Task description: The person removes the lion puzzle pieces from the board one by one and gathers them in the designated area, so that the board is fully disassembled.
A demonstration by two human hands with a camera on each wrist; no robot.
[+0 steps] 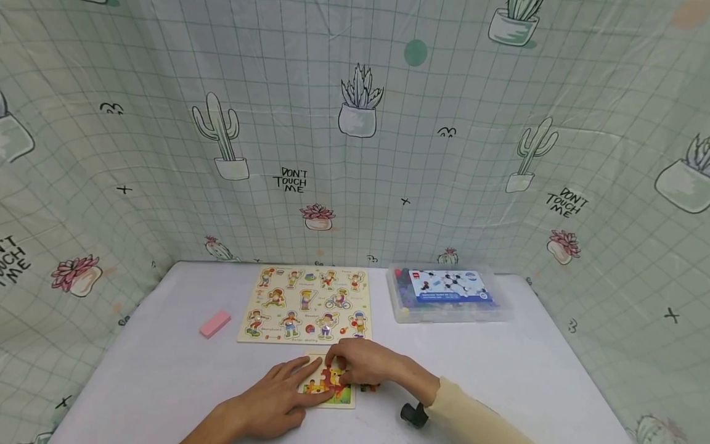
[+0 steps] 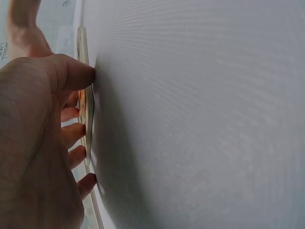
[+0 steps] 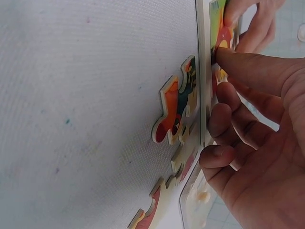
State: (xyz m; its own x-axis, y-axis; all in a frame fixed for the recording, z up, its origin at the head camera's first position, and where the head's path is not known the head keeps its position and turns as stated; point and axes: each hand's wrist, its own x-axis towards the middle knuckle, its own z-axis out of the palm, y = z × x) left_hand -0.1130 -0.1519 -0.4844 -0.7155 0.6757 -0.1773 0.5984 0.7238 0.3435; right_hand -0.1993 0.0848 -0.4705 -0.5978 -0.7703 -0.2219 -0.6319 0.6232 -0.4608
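Note:
A small wooden jigsaw puzzle (image 1: 338, 399) with a yellow and red cartoon picture lies flat at the table's front middle. My left hand (image 1: 272, 401) rests on it with fingers spread and fairly straight, holding it down from the left. Over the upper right of the puzzle, my right hand (image 1: 363, 361) pinches a red and yellow puzzle piece (image 1: 334, 374) between thumb and curled fingers; the piece is partly hidden. Several loose puzzle pieces (image 3: 176, 107) lie on the table along the puzzle's right edge, mostly beneath the right hand in the head view.
Behind the puzzle lies a larger wooden board (image 1: 305, 302) with sports figures. A pink block (image 1: 215, 324) is at left. At the back right stands a clear plastic case (image 1: 449, 293) with a blue label. A black object (image 1: 413, 415) sits beside the right wrist.

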